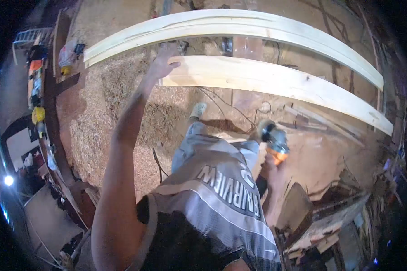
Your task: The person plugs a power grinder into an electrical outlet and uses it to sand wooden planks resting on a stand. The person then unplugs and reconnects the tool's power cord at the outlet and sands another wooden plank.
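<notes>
Left hand [163, 64] is at the left end of the nearer board [239, 76], thumb against the pale wood by the corner. Its other fingers are blurred and partly turned from view; cannot tell how far they curl or whether they clasp the wood. Right hand [270, 168] has its fingers closed around the orange rear part of a power tool [276, 141], dark toward the front. Tool is blurred, beside the person's leg, apart from the nearer board.

Nearer board runs across the view, from the left hand down to the right side. Farther board [239, 23] lies beyond it, roughly alongside, with a gap between; lengthwise lines mark its face. Both look bowed in this wide, round-edged view.

Surface: brown floor. Wood shavings [106, 128] cover much of the left half, thick around the person's shoe [198, 109]. Dark cord [226, 103] trails below the nearer board. Thin wood strips [328, 123] lie on the floor at right.

Room: scrap wood [328, 226] is heaped at lower right, pieces at mixed angles. Left side holds a cluttered ledge with a yellow object [38, 115], identity unclear. Bright lamp [8, 180] shines at the far left; the view's corners are black. Person wears a lettered jersey [226, 187].
</notes>
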### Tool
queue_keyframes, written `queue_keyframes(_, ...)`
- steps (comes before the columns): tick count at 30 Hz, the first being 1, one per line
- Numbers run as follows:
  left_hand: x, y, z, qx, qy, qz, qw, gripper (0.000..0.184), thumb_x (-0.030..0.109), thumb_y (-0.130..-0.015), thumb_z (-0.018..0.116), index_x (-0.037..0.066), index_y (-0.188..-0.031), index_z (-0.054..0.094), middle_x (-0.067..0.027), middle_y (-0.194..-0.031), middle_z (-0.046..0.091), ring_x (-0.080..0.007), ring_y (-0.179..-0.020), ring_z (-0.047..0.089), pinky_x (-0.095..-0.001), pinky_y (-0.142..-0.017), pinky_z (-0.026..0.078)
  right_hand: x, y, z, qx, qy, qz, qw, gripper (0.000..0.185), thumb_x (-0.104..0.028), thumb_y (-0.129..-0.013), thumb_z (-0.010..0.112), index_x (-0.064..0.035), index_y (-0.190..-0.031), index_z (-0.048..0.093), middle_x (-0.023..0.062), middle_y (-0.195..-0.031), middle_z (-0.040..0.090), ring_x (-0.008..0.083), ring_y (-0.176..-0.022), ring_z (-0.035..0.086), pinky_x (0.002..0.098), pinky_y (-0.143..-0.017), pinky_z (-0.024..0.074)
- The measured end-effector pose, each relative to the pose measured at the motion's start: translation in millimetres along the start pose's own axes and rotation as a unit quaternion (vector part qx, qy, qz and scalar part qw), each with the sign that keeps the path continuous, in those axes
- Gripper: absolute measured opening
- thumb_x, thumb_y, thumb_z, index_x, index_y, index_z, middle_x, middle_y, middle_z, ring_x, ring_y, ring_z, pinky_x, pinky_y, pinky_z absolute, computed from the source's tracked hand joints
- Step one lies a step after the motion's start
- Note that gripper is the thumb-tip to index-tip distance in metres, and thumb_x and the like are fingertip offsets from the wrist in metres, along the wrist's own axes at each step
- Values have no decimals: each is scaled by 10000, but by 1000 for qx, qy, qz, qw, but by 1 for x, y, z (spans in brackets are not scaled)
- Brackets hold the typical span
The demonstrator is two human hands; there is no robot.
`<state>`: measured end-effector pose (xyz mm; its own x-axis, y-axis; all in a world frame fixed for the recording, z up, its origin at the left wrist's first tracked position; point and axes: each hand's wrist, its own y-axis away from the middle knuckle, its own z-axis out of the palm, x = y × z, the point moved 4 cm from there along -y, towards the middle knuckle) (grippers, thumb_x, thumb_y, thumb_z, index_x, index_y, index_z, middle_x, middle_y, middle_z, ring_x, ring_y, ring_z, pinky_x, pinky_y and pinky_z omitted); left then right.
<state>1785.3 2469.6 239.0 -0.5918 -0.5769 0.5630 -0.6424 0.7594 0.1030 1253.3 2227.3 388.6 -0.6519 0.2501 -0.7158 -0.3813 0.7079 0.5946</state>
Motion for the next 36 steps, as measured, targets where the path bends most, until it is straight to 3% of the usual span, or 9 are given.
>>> queue_keyframes(4,-4,-3,-8,-130,-43,-93,986,539,506,-900,703,124,-1279,670,-169,-1399,605,-333,-1323,546,-462,-1112,439,-71,15,116,-2,221,-258,940,529,-313,-912,707,40,-1249,503,221,-957,707,402,-809,711,434,-682,558)
queue_keyframes(6,-14,-9,5,-205,45,-84,974,619,557,-903,691,104,-1324,648,-164,-1387,621,-326,-1287,579,-442,-1089,463,-74,14,164,-66,315,-212,923,594,-308,-901,713,90,-1252,445,290,-921,697,459,-828,705,483,-698,559)
queue_keyframes(8,-28,-19,14,-243,152,-70,955,677,574,-902,695,81,-1361,627,-161,-1383,628,-317,-1257,606,-426,-1068,486,-87,13,216,-94,431,-200,875,657,-309,-873,744,119,-1241,408,288,-852,692,467,-785,696,516,-705,558)
queue_keyframes(11,-21,-23,26,-277,99,-53,954,894,711,-870,633,0,-1409,570,-209,-1382,612,-327,-1254,600,-415,-1059,480,-114,15,260,-153,440,-176,867,660,-309,-847,768,112,-1212,414,280,-860,689,454,-764,697,512,-683,564)
queue_keyframes(16,-22,-23,28,-309,83,-44,947,909,778,-852,572,43,-1385,610,-170,-1402,612,-325,-1282,580,-393,-1085,441,-112,15,335,-177,393,-282,857,598,-280,-820,791,71,-1117,408,256,-819,669,460,-753,687,515,-667,563)
queue_keyframes(20,-44,-32,55,-318,130,-27,939,940,772,-860,574,20,-1425,563,-175,-1392,617,-321,-1282,578,-397,-1085,440,-104,10,335,-141,402,-297,855,577,-272,-804,802,43,-1101,420,252,-822,652,454,-777,682,517,-657,555)
queue_keyframes(29,-43,-31,62,-291,168,-1,942,821,681,-930,578,-8,-1376,605,-163,-1291,671,-247,-1190,621,-354,-1038,462,-80,-26,237,-29,444,-106,889,686,-377,-816,801,45,-1178,398,269,-852,693,464,-817,698,528,-710,563)
queue_keyframes(32,-11,-16,24,-314,147,-81,934,717,621,-901,651,67,-1356,641,-219,-1315,643,-262,-1159,630,-353,-955,490,-80,-23,217,47,432,-70,898,761,-467,-857,751,60,-1276,398,298,-909,696,489,-865,691,535,-739,557)
queue_keyframes(36,5,-21,11,-316,187,-76,927,685,564,-921,662,-34,-1256,660,-155,-1072,717,-224,-960,653,-376,-799,512,-68,-10,235,-20,462,-21,886,708,-406,-851,758,50,-1277,422,302,-997,683,469,-945,686,529,-785,548)
